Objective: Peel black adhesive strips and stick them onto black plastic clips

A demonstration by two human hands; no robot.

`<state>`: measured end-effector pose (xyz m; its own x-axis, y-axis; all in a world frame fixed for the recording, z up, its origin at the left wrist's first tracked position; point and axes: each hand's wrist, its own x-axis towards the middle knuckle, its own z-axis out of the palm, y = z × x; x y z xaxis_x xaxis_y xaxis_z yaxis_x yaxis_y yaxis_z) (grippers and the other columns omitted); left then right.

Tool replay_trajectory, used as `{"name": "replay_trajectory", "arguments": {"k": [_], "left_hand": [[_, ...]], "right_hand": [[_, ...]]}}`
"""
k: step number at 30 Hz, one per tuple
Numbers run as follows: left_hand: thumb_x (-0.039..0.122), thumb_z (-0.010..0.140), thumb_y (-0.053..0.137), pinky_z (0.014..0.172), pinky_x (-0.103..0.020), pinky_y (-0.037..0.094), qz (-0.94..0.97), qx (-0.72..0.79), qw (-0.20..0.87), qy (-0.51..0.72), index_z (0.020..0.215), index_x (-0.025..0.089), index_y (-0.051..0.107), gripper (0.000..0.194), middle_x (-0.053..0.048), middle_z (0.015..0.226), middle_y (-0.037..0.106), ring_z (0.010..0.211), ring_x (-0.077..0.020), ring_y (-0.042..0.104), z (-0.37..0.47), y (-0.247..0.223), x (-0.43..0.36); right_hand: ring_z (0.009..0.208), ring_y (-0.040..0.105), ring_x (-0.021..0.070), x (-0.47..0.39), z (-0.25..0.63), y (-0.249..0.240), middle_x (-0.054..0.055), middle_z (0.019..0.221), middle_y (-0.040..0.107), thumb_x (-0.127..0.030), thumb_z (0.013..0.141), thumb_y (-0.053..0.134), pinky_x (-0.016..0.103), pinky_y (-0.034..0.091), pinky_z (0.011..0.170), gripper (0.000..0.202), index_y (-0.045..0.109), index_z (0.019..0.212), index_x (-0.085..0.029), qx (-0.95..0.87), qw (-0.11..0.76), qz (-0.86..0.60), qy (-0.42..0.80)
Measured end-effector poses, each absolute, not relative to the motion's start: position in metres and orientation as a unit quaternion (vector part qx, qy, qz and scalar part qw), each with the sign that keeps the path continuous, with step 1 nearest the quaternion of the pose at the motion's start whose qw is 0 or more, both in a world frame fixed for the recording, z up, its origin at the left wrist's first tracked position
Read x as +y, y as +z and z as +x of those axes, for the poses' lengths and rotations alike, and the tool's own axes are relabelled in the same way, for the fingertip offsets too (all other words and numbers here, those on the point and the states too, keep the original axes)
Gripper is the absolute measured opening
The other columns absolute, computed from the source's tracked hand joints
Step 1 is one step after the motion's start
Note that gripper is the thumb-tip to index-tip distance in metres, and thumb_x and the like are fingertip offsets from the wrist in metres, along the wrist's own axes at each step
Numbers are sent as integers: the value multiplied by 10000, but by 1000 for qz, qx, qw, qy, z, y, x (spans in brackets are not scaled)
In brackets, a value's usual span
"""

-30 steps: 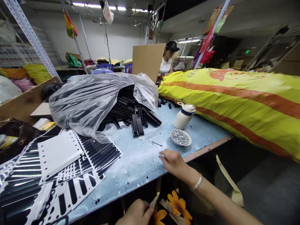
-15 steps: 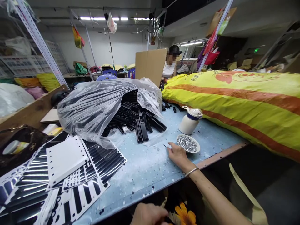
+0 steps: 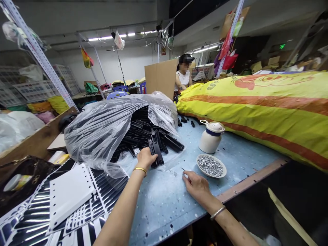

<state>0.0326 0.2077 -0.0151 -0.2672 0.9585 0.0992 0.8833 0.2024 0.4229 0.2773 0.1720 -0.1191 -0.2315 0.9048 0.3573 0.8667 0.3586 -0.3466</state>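
Note:
My left hand (image 3: 146,159) is at the open mouth of the bag, its thumb and fingers closed on the near end of a black plastic piece (image 3: 151,147) with a textured face. A black piece with prongs (image 3: 158,152) lies against it. More long black pieces (image 3: 138,131) are heaped in the clear plastic bag (image 3: 102,123). Low over the table, my right hand (image 3: 198,186) pinches a thin dark pointed tool (image 3: 182,168); most of it is hidden by the fingers. Beside that hand stands a white bowl (image 3: 224,171) full of small shiny silver bits (image 3: 208,165).
A white lidded jar (image 3: 210,140) stands behind the bowl on the blue table (image 3: 153,198). A large yellow sack (image 3: 256,106) runs along the right. Sheets of black stickers (image 3: 28,205) and a white stack (image 3: 70,194) lie left. A person (image 3: 183,75) sits beyond a cardboard sheet (image 3: 160,78).
My left hand has come up from below the table edge to the black pieces and closed on one. My right hand stays by the bowl with the thin tool. The view has shifted slightly.

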Motion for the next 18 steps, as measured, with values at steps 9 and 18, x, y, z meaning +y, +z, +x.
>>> {"name": "replay_trajectory", "arguments": {"k": [9,18], "left_hand": [[199,843,516,615,-280,337,621,759,101,169,810,151,655,151,-58,693,658,707,-203,618,1,-25,122],[241,785,564,766,-332,443,750,623,216,54,917,183,696,195,-117,931,731,881,-270,663,23,-31,29]], "right_hand": [[770,680,212,187,249,-72,84,822,730,-224,888,517,284,487,739,233,736,936,-161,-821,223,-524,51],[959,672,221,230,151,-33,88,997,735,-88,822,587,259,461,784,272,724,1040,-178,-891,82,-441,68]]}}
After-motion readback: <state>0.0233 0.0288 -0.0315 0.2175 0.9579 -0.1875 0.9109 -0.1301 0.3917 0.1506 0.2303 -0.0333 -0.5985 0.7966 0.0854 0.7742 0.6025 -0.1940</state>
